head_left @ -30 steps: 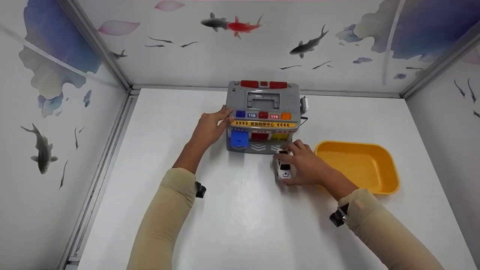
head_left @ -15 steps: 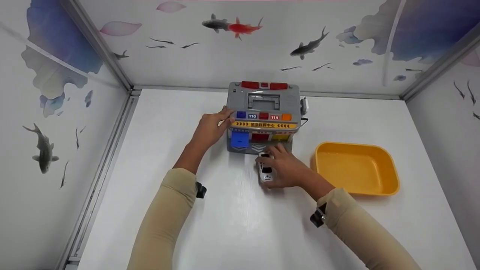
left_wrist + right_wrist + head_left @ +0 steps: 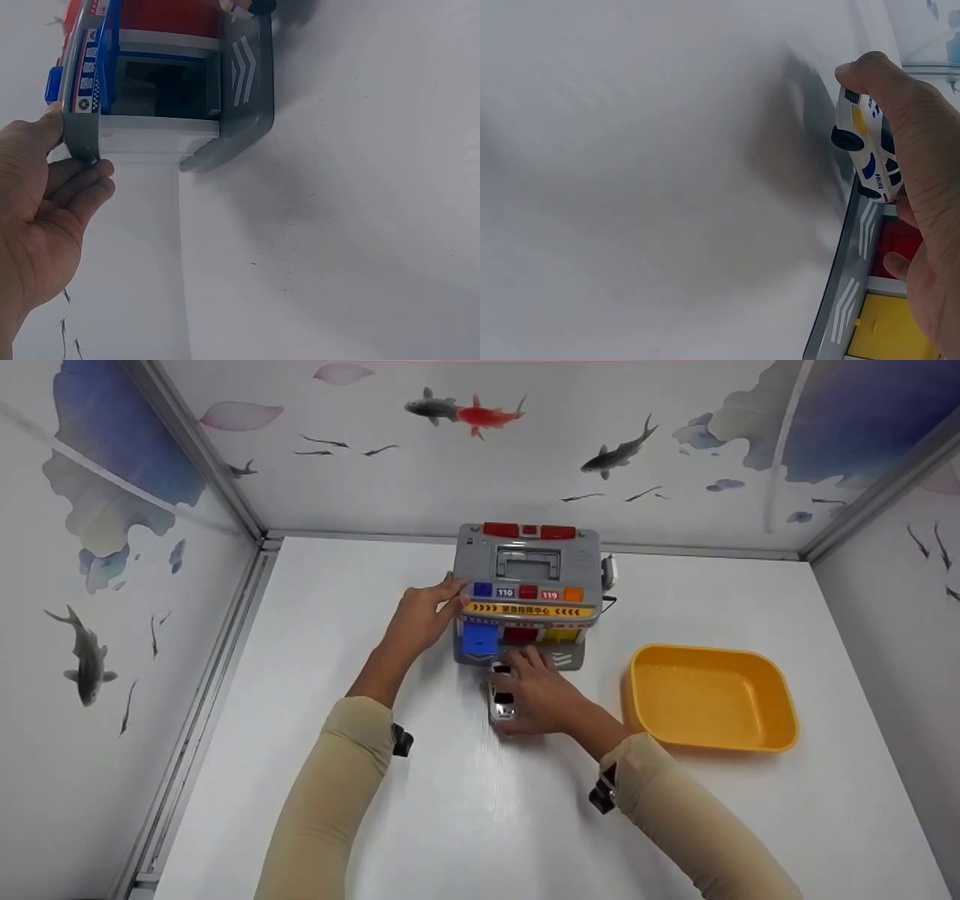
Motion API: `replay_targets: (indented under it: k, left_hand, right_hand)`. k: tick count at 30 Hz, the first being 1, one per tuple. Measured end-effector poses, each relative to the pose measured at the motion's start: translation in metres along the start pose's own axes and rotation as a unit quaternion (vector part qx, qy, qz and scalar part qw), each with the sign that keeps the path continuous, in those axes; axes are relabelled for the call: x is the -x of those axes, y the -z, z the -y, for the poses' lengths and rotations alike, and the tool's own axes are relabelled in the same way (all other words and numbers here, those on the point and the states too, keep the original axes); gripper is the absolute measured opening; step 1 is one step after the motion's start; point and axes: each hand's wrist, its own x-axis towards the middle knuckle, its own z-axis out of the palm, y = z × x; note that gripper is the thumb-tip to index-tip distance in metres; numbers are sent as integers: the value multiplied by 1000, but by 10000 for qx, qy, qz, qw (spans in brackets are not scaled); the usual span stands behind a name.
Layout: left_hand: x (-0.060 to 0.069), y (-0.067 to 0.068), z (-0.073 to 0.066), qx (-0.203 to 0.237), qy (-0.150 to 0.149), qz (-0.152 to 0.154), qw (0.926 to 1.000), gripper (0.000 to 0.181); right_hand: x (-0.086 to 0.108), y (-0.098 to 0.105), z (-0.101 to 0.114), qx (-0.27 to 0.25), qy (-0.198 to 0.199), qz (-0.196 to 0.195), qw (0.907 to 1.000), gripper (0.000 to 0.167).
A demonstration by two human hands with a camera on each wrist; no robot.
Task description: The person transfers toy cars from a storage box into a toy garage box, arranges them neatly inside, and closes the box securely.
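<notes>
A grey toy garage (image 3: 480,562) stands at the back of the table. Its blue door (image 3: 480,639) is swung up, and the left wrist view shows the dark open bay (image 3: 154,86) behind it. The red door (image 3: 898,244) and yellow door (image 3: 889,330) are down. My left hand (image 3: 420,615) pinches the garage's left roof edge between thumb and fingers. With thumb and fingers at its two ends, my right hand (image 3: 544,694) grips a white toy police car (image 3: 866,142). The car is just in front of the garage's ramp, near the blue and red bays.
A yellow plastic tub (image 3: 712,652) sits to the right of the garage on the white table (image 3: 450,810). On the garage's right side are a white part (image 3: 610,572) and a thin black piece. Fish-printed walls (image 3: 525,472) enclose the table's back and sides.
My right hand has carried the toy police car leftward along the garage front, from the yellow door's side toward the blue door. My left hand stays on the roof edge.
</notes>
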Motion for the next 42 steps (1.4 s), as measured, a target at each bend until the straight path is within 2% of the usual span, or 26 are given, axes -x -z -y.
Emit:
replay_targets:
  k: [6,13,20,24,30,42]
  left_hand:
    - [-1,0,0,-27,-28,-10,10000,52]
    - [-1,0,1,-12,-34,-66,10000,52]
    - [0,-1,4,-11,-215,-157,9996,52]
    - [0,-2,5,24,-201,-183,9996,52]
    - [-1,-2,4,12,-102,-162,9998,51]
    - [0,-2,3,33,-32,-152,9999,50]
  right_hand:
    - [-10,-6,8,19,-56,-62,10000,76]
    - [-22,-9,18,-165,-244,95,9995,80]
    - [-29,-15,23,160,-257,100,9995,81]
    - [-30,-16,24,217,-268,8,9994,81]
    - [-31,-17,25,248,-450,-163,9985,89]
    - [-33,-26,26,717,-481,-732,9936,76]
